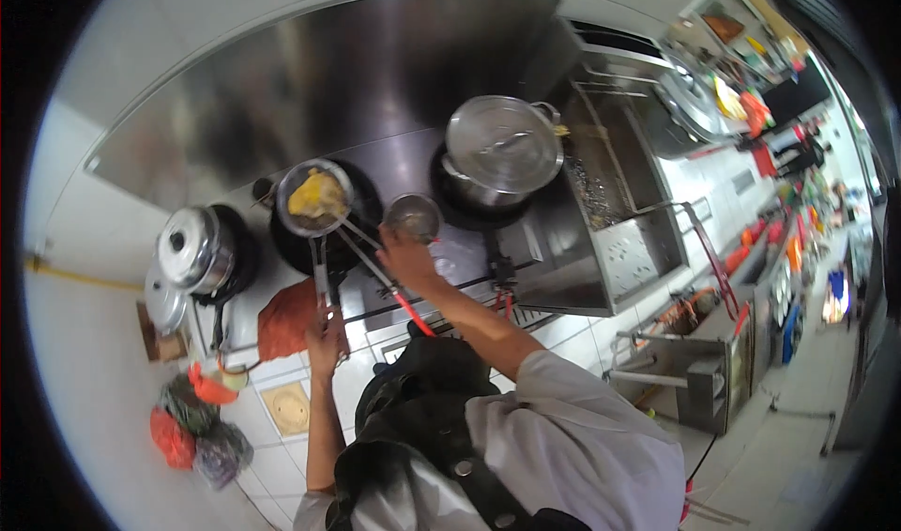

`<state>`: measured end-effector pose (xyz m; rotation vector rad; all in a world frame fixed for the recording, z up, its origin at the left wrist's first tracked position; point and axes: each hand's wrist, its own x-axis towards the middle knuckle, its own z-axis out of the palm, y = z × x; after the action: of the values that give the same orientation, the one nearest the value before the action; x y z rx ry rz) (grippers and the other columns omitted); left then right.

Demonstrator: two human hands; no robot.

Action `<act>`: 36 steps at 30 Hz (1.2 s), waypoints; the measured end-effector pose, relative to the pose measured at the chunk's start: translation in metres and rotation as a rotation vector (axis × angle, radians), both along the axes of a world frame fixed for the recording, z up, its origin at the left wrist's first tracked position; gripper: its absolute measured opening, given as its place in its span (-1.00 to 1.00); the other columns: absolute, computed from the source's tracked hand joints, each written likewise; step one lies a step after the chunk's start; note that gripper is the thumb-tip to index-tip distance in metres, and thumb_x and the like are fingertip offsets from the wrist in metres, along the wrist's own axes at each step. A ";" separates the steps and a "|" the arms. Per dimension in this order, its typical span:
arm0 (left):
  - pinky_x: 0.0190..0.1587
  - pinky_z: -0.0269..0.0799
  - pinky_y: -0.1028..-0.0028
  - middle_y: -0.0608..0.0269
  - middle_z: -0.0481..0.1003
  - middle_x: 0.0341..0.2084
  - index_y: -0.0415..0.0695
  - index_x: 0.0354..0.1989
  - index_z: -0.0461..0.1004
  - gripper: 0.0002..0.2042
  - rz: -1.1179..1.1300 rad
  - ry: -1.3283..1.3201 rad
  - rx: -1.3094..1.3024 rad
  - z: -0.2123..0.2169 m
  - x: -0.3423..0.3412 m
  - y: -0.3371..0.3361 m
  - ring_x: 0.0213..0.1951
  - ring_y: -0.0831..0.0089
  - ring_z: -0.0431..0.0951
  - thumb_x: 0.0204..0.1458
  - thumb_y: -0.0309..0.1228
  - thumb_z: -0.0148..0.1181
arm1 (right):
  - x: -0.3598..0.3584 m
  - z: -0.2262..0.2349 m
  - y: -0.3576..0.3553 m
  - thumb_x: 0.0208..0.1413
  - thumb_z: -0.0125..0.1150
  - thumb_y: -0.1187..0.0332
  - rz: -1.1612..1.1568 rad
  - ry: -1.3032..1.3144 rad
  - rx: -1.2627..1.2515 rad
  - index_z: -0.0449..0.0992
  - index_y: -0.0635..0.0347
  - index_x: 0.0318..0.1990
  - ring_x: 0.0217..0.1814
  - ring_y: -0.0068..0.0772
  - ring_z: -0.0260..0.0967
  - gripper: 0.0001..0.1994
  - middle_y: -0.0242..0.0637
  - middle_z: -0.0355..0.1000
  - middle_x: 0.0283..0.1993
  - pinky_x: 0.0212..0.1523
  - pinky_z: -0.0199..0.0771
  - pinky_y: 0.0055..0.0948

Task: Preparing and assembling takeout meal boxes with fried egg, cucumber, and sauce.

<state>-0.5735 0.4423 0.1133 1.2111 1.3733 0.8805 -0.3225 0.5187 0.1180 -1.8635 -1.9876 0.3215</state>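
My left hand (pixel 326 343) is closed round a metal handle in front of the stove. That handle runs up toward a round metal strainer (pixel 293 191) with yellow food (pixel 317 195) in it, over a dark wok (pixel 364 193). A reddish-brown cloth (pixel 289 323) hangs just left of this hand. A red-ended metal handle (pixel 413 313) slants down from the strainer; I cannot tell whether it belongs to a separate tool. To the right, my right hand (pixel 407 257) grips the near rim of a small metal bowl (pixel 414 214); its fingertips are partly hidden.
A large lidded pot (pixel 502 146) stands on the right burner, beside a steel fryer-like basin (pixel 601 169). At left are a lidded pot (pixel 188 245) and another round lid (pixel 166 296). Plastic bags (pixel 178 432) lie on the floor. People (pixel 798 151) are far right.
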 end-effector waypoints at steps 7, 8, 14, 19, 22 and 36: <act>-0.70 0.02 0.63 0.46 0.22 -0.75 -0.16 -0.47 0.30 -0.85 -0.008 -0.150 -0.128 0.043 0.026 -0.001 -0.74 0.73 0.15 0.16 -0.48 -0.09 | 0.032 0.014 -0.037 0.12 0.12 0.19 -0.078 0.964 -0.235 0.35 0.25 -0.01 -0.49 -0.32 0.36 -0.62 -0.20 0.39 -0.35 -0.50 0.42 -0.37; -0.70 0.02 0.63 0.46 0.23 -0.74 -0.17 -0.44 0.32 -0.87 0.020 -0.222 -0.152 0.043 0.025 -0.003 -0.74 0.73 0.15 0.15 -0.48 -0.09 | 0.035 0.018 -0.047 0.12 0.13 0.19 -0.095 1.272 -0.400 0.40 0.25 -0.09 -0.63 -0.48 0.33 -0.67 -0.30 0.39 -0.41 -0.61 0.39 -0.47; -0.75 0.01 0.64 0.45 0.28 -0.70 -0.19 -0.22 0.40 -0.87 0.016 -0.238 -0.083 -0.009 -0.009 -0.009 -0.75 0.72 0.18 0.11 -0.45 -0.03 | 0.068 0.043 -0.132 0.22 -0.01 0.25 -0.251 1.323 -0.389 0.39 0.25 -0.15 -0.67 -0.64 0.24 -0.76 -0.33 0.38 -0.40 -0.68 0.20 -0.62; -0.72 0.12 0.63 0.40 0.31 -0.66 -0.27 -0.11 0.34 -0.81 -0.112 -0.200 -0.042 0.046 0.016 -0.002 -0.75 0.68 0.23 0.11 -0.52 -0.05 | 0.104 0.076 -0.218 0.23 0.00 0.28 -0.419 1.309 -0.264 0.39 0.26 -0.15 -0.66 -0.61 0.26 -0.79 -0.32 0.39 -0.38 -0.67 0.22 -0.58; -0.68 0.14 0.66 0.36 0.33 -0.58 -0.29 -0.05 0.30 -0.77 -0.158 -0.300 -0.049 0.104 0.034 0.000 -0.70 0.68 0.25 0.13 -0.51 -0.06 | 0.115 0.100 -0.254 0.22 0.01 0.30 -0.507 1.296 -0.180 0.39 0.28 -0.22 -0.67 -0.61 0.22 -0.80 -0.29 0.38 -0.50 -0.68 0.16 -0.60; -0.64 0.12 0.67 0.33 0.37 -0.51 -0.28 0.07 0.22 -0.65 -0.620 -0.464 -0.116 0.229 0.358 -0.049 -0.66 0.64 0.26 0.08 -0.54 -0.04 | 0.295 0.089 -0.410 0.11 0.10 0.38 -0.687 1.236 0.049 0.37 0.30 0.09 -0.67 -0.74 0.16 -0.62 -0.50 0.25 -0.52 -0.69 0.13 -0.65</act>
<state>-0.2152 0.3932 0.3422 1.1521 0.6095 0.5742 -0.0279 0.1087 0.2075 -1.5284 -0.5083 0.8956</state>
